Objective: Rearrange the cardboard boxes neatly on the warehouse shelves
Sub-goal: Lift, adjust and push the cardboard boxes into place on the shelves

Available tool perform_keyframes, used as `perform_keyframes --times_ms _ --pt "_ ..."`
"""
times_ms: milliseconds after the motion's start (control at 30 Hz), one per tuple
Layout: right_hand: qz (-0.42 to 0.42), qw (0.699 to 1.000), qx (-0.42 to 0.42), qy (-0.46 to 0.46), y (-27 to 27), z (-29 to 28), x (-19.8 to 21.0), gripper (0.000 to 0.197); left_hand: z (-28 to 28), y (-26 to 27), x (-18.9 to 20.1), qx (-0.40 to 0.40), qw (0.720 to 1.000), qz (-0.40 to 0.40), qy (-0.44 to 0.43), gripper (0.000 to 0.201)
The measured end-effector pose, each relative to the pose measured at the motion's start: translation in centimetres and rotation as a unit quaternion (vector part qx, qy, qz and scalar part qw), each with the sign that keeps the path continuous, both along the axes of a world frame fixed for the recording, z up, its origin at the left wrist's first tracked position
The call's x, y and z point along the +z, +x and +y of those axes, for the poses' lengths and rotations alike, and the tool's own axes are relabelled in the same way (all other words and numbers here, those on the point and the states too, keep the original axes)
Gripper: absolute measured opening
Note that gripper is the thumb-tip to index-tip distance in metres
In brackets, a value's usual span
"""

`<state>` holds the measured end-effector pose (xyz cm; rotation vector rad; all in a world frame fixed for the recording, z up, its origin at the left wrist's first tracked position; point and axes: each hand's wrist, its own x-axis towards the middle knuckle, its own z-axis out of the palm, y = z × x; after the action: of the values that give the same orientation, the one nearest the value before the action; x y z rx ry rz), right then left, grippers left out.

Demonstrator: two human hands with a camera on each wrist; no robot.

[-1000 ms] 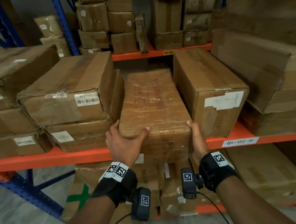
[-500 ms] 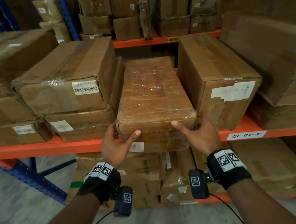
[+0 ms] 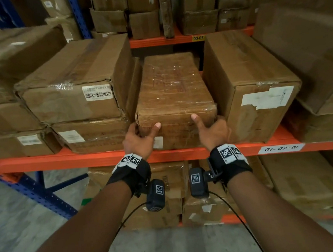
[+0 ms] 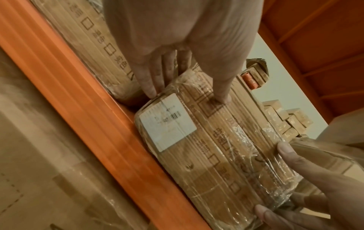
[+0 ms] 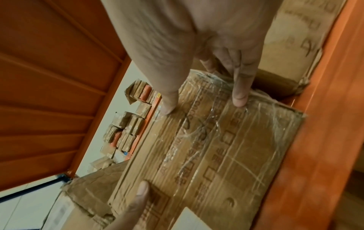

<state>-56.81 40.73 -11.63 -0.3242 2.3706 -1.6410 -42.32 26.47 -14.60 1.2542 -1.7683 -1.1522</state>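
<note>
Both hands clasp the wrapped box on the orange shelf.

My left hand (image 3: 137, 140) and right hand (image 3: 213, 132) each have a grip grasping a front corner of the box (image 3: 173, 96), thumbs on its face. It sits on the shelf (image 3: 62, 160) between taller cartons, concrete floor below. Since half a second ago it has slid further in.

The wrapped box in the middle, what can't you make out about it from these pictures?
- Wrapped box rear end: head view, hidden in shadow between its neighbours.
- Its white label: left wrist view, print too small and blurred.
- Left hand fingers: head view, hidden behind the box's left corner.
- Right hand fingers: head view, tucked between it and the tall box.
- Its underside: resting on the orange shelf beam.
</note>
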Motion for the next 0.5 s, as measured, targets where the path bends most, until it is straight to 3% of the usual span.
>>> perform_keyframes --times_ms 267,367,433,500 --pt "-0.007 0.999 0.026 0.023 -0.7 0.5 0.1 0.072 0.9 -0.9 -0.4 0.033 0.999 0.037 -0.003 0.085" --pt "0.021 0.997 0.051 0.047 -0.8 2.8 -0.6 0.046 2.6 -0.8 -0.8 0.104 0.989 0.051 -0.089 0.064" --pt "0.046 0.996 0.044 0.057 -1.4 4.7 -1.0 0.019 4.2 -1.7 -0.4 0.079 0.985 0.078 -0.131 0.044" --pt "0.061 0.995 0.034 0.073 -2.4 6.9 -1.3 0.021 5.9 -3.4 0.6 0.018 0.983 0.105 -0.149 0.032"
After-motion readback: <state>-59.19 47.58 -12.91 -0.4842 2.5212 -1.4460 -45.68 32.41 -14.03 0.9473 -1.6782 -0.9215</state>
